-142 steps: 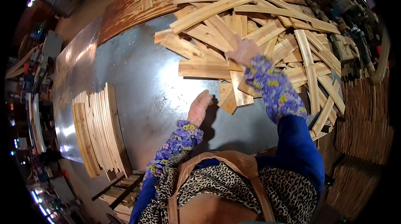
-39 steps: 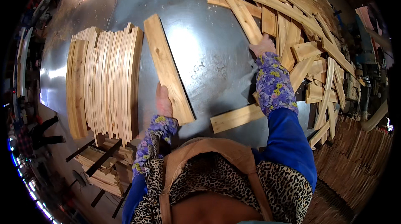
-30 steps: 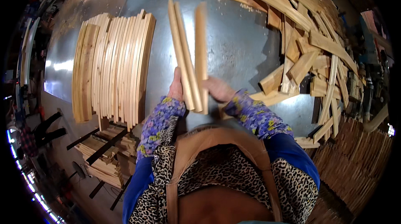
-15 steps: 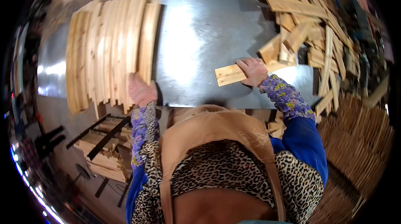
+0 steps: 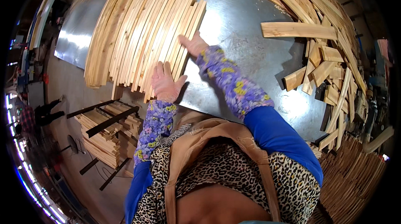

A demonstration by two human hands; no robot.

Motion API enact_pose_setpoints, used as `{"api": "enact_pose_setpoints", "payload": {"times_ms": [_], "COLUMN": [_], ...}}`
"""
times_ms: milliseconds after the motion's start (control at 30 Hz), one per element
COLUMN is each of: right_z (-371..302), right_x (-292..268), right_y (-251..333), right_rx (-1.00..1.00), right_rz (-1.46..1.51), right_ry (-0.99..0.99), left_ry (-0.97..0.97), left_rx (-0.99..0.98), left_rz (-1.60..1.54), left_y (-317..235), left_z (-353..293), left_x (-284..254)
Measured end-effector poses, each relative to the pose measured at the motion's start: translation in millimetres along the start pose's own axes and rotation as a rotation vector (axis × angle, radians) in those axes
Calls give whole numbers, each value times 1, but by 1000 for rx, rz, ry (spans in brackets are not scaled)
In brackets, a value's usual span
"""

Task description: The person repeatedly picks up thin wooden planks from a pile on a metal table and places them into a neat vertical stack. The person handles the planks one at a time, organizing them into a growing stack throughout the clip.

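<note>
A row of pale wooden strips [image 5: 142, 36] lies side by side on the metal-topped table [image 5: 234, 27], their ends uneven. Flat against the near ends at the row's right side rests my left hand [image 5: 166, 83], fingers stretched and thumb apart. My right hand [image 5: 195, 44] reaches across to the row's right edge. Its fingers extend over the outermost strips, and nothing shows gripped in it. Both hands look to be in thin pinkish gloves.
Loose boards and offcuts [image 5: 298, 30] lie in a jumbled heap along the table's right side. Below left, stacked wood [image 5: 102, 136] sits on a dark metal frame. More strips [image 5: 355, 174] are piled at lower right. A person [image 5: 29, 117] is far left.
My right hand has moved left from a board near the heap to the row's edge, and that board is gone from there. My left hand's fingers are now spread. The view has shifted.
</note>
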State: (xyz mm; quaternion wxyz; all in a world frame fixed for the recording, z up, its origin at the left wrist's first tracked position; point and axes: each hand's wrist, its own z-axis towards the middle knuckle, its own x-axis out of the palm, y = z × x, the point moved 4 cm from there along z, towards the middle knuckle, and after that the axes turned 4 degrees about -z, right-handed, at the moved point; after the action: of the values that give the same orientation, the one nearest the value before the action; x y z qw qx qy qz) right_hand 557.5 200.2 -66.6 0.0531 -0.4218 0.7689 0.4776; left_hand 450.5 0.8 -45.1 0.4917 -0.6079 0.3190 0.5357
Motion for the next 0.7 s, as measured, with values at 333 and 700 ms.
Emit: {"api": "enact_pose_setpoints", "payload": {"times_ms": [333,700], "right_z": [26,3], "right_x": [-190,-235], "right_y": [-251,-207], "right_rx": [327,-130], "right_rz": [1293,206], "right_ry": [-316,-11], "left_ry": [235,338], "left_rx": [-226,240], "left_rz": [137,-135], "left_y": [-32,-226], "left_z": [12,110], "left_x": [-19,49]}}
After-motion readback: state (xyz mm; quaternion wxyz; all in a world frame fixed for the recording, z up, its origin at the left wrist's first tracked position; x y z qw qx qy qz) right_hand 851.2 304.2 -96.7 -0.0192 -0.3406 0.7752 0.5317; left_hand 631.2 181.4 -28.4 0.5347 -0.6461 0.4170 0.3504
